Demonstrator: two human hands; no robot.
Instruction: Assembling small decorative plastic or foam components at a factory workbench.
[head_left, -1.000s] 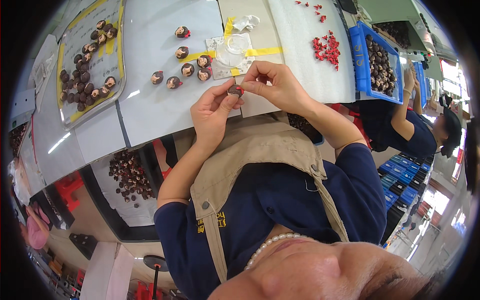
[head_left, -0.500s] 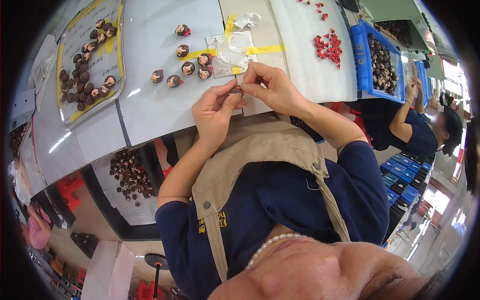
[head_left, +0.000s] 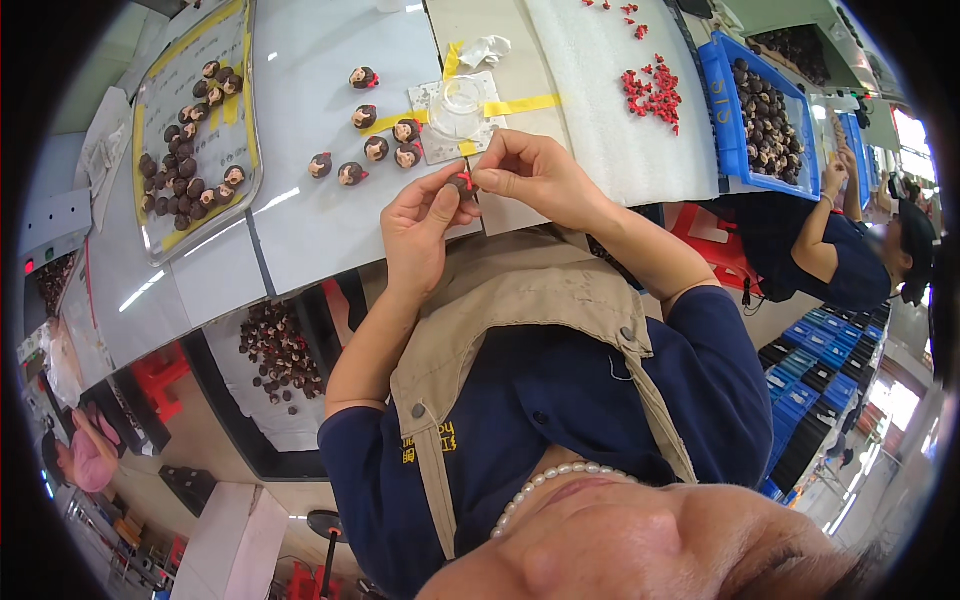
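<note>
My left hand [head_left: 420,225] is closed around a small dark-brown doll head [head_left: 460,188], just over the table's near edge. A small red piece [head_left: 465,177] stands on the head, its shape partly covered by fingers. My right hand [head_left: 540,180] meets it from the right, thumb and forefinger pinched at the red piece. To the left on the table lie several finished-looking doll heads [head_left: 376,148] with pale faces, brown hair and red bits. Just beyond my hands, a clear round dish [head_left: 460,108] sits on a speckled square plate [head_left: 430,150] held by yellow tape.
A tray [head_left: 255,140] of doll heads lies at the left. Red pieces [head_left: 652,95] are heaped on a white foam sheet [head_left: 600,150] at the right, beside a blue crate [head_left: 718,105] of heads. Below the table is a black-rimmed bin [head_left: 215,385]. Another person [head_left: 840,250] works at far right.
The doll head has tipped in my left hand, so the red piece shows more clearly. My right fingers stay beside it. The whole view has shifted slightly.
</note>
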